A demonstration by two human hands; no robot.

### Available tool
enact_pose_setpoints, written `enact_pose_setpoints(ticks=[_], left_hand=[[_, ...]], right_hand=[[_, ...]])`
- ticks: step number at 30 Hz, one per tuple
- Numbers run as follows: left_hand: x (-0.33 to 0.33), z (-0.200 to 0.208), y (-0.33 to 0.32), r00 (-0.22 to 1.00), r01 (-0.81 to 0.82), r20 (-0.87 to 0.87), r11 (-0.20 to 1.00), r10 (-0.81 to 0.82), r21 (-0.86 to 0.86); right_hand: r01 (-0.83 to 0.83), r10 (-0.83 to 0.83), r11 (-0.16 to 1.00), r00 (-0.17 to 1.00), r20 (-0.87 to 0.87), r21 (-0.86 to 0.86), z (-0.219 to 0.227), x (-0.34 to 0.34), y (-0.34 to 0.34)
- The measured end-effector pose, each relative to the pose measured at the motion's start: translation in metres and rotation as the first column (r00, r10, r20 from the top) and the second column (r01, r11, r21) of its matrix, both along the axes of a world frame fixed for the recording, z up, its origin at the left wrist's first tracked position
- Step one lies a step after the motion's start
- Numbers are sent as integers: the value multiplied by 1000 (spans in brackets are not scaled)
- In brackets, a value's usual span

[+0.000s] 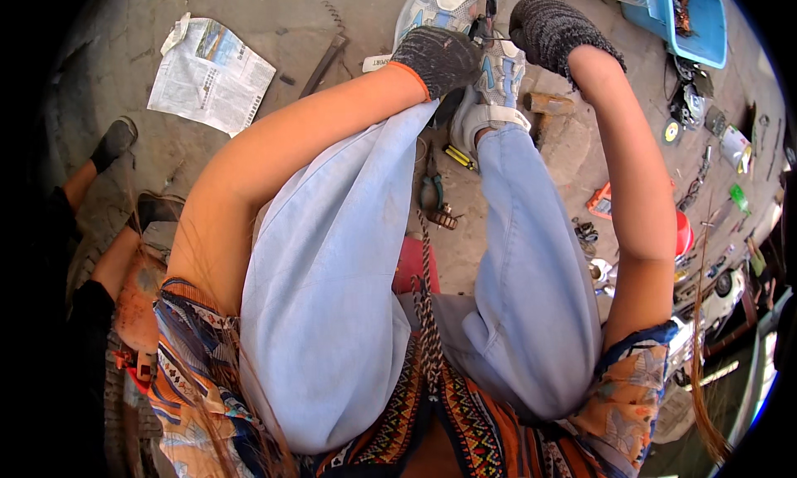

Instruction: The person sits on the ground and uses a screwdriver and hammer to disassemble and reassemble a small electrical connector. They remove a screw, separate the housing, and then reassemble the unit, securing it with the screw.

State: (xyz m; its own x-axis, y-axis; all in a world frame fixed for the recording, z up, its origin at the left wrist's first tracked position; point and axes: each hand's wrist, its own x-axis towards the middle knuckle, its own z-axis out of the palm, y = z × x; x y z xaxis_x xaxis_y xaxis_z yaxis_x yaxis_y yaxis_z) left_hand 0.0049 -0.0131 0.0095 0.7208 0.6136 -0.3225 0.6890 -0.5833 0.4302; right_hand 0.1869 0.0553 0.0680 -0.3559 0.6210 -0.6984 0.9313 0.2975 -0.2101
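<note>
**Gloves meet at the cable, and the work looks unfinished**

Here we are over a broad grey concrete floor [290, 25], and it is a busy one! Near its left edge lies a newspaper sheet [237, 83], spread out. Up by the floor's top right corner, a blue plastic bin [711, 42] holds scraps.

Now to the action: two hands in dark knitted gloves, close together over a grey-and-white sneaker [502, 73]. The left hand [438, 58] has its fingers closed, gripping, it seems, the lower end of a dark cable [490, 0] that runs up out of view. The right hand [552, 34] is curled in just beside it; whether its fingertips pinch anything, I cannot tell.

Down between the legs, green-handled pliers [432, 191] sit on the floor, untouched.

And the finest detail: a thin strand [498, 39] stretches between the gloves. So how far along? Midway, I'd judge: cable in hand, strand loose-looking and not visibly secured, nothing set down as finished. How much remains, this view won't say.
</note>
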Motion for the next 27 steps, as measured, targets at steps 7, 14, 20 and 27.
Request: enact_pose_setpoints(ticks=[7, 14, 20, 27], left_hand=[[-8, -17, -12, 1000, 10, -5, 996, -10, 92], [-15, -39, -15, 944, -41, 325, 959, -54, 280], [-15, -25, -13, 962, -46, 271, 977, -11, 206], [-17, -27, -11, 941, -10, 333, 981, -57, 196]], right_hand=[[221, -213, 887, 975, 65, -406, 8, -16, 32], [523, -693, 634, 711, -119, -570, -25, 44, -18], [641, -864, 502, 395, -310, -580, -19, 55, -48], [464, -489, 872, 801, -347, -157, 12, 43, -57]])
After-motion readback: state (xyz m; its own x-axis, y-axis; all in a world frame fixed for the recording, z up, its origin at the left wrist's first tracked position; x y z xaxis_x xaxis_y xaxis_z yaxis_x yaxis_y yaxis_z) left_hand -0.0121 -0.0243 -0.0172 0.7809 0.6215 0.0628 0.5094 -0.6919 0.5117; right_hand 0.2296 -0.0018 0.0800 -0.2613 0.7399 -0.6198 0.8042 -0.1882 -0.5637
